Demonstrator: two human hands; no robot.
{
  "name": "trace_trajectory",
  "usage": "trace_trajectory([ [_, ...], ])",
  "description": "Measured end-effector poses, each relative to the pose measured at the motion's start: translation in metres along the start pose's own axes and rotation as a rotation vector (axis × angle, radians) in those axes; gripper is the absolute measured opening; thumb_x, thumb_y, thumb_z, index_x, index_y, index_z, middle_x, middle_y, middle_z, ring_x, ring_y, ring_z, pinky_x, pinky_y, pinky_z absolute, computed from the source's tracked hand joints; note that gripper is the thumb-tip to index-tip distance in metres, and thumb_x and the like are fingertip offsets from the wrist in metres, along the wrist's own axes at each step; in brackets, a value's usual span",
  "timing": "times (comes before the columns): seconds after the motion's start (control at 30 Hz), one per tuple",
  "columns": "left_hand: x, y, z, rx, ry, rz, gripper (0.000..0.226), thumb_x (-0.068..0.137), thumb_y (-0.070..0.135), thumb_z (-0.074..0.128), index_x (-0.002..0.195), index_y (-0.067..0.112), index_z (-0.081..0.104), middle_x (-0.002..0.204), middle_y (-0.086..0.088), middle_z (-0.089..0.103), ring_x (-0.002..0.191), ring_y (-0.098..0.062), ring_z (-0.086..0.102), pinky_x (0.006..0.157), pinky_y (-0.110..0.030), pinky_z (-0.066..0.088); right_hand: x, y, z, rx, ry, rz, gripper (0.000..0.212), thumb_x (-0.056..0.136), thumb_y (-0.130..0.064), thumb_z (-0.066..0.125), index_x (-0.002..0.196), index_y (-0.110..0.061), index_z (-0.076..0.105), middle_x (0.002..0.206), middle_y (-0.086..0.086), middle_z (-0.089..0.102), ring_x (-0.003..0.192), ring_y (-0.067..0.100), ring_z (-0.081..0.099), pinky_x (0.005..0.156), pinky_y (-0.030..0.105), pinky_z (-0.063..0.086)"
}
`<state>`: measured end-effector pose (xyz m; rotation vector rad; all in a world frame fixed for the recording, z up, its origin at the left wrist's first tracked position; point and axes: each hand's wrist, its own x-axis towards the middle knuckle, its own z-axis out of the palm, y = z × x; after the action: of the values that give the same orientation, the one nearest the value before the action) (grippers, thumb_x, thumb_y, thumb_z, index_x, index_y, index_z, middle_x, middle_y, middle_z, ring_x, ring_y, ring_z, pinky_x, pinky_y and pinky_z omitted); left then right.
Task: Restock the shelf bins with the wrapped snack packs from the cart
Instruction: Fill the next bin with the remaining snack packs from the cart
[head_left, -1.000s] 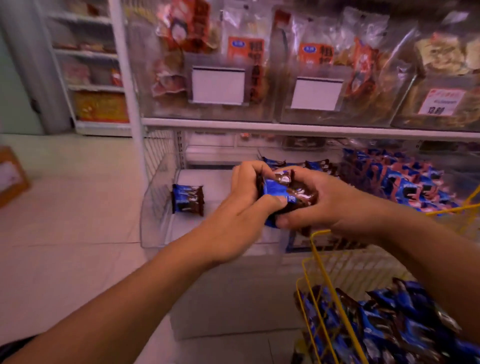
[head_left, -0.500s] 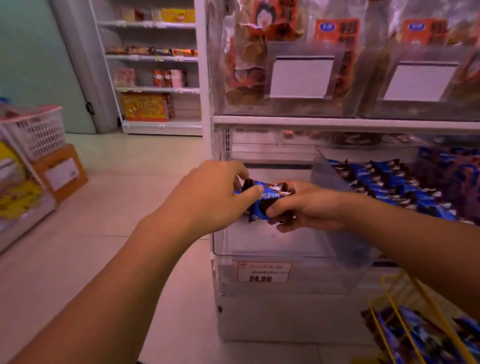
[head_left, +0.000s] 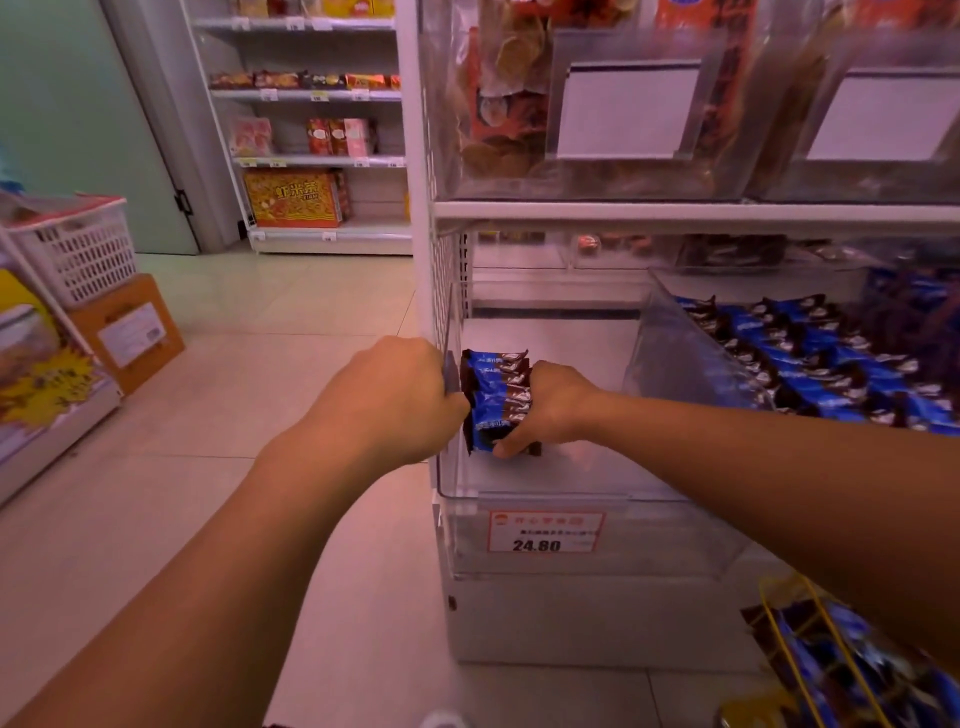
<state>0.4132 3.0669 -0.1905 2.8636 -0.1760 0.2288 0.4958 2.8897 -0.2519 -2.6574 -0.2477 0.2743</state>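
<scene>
A stack of several blue-and-brown wrapped snack packs (head_left: 496, 395) stands on edge inside the clear shelf bin (head_left: 571, 483), against its left wall near the front. My right hand (head_left: 553, 405) holds the stack from the right, thumb under its lower edge. My left hand (head_left: 395, 395) is curled at the stack's left side by the bin's wall, fingertips on the packs. The rest of this bin's floor is bare. At the bottom right, the yellow wire cart (head_left: 810, 649) holds more of the same packs (head_left: 852, 675).
The neighbouring bin (head_left: 660, 332) on the right is full of blue packs (head_left: 831, 358). A price tag reading 24.80 (head_left: 545, 532) hangs on the bin's front. Upper bins (head_left: 597, 182) hold bagged snacks. A white basket (head_left: 78, 249), a carton (head_left: 130, 332) and a display stand at the left.
Both hands have carried the stack down and left into the bin and stood it against the left wall. The view has swung left, and the cart has slid toward the frame's corner.
</scene>
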Motion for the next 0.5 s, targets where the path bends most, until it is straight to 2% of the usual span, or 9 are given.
trace_trajectory([
  [0.1,0.0,0.001,-0.001,-0.007,-0.024,0.002,0.029,0.09,0.033,0.061,0.065,0.025,0.049,0.072,0.006,0.058,0.066,-0.01,0.056,0.05,-0.025,0.041,0.001,-0.003,0.0,0.015,0.011,0.058,0.054,0.055,-0.042,0.094,0.081,-0.028,0.049,0.083,-0.008,0.06,0.077,0.011,0.059,0.063,0.021,0.045],
  [0.23,0.001,0.001,-0.004,-0.009,-0.036,-0.017,0.023,0.088,0.031,0.061,0.068,0.021,0.055,0.076,-0.001,0.063,0.07,-0.017,0.06,0.058,-0.03,0.051,0.002,-0.005,0.004,0.236,0.006,0.088,0.052,0.051,-0.025,0.097,0.084,-0.024,0.057,0.087,-0.006,0.066,0.088,0.015,0.066,0.072,0.023,0.054],
  [0.3,0.0,0.003,-0.004,0.013,-0.012,-0.039,0.021,0.088,0.034,0.06,0.072,0.02,0.057,0.076,-0.001,0.061,0.069,-0.018,0.058,0.057,-0.03,0.049,-0.001,-0.005,0.002,0.294,-0.011,0.087,0.048,0.053,-0.021,0.097,0.081,-0.025,0.059,0.085,-0.005,0.068,0.08,0.011,0.067,0.062,0.02,0.055],
  [0.37,-0.003,0.007,-0.003,0.058,0.08,-0.078,0.023,0.088,0.04,0.059,0.082,0.018,0.06,0.078,-0.002,0.059,0.069,-0.021,0.058,0.057,-0.03,0.046,-0.005,-0.007,-0.005,0.342,-0.023,0.112,0.048,0.054,-0.02,0.097,0.08,-0.02,0.056,0.081,-0.005,0.065,0.073,0.01,0.065,0.055,0.02,0.054],
  [0.43,-0.006,0.013,-0.006,0.126,0.231,-0.111,0.032,0.085,0.047,0.06,0.093,0.016,0.055,0.08,-0.003,0.055,0.072,-0.026,0.056,0.055,-0.031,0.041,-0.014,-0.009,-0.019,0.314,-0.01,0.135,0.055,0.058,-0.024,0.096,0.088,-0.012,0.051,0.087,0.0,0.062,0.079,0.016,0.066,0.066,0.03,0.06],
  [0.5,-0.011,0.027,-0.011,0.125,0.411,-0.057,0.033,0.083,0.049,0.061,0.092,0.02,0.049,0.077,0.0,0.051,0.07,-0.026,0.052,0.052,-0.032,0.033,-0.032,-0.008,-0.037,0.177,0.046,0.092,0.068,0.063,-0.034,0.093,0.112,-0.005,0.056,0.105,0.007,0.064,0.092,0.024,0.068,0.08,0.04,0.061],
])
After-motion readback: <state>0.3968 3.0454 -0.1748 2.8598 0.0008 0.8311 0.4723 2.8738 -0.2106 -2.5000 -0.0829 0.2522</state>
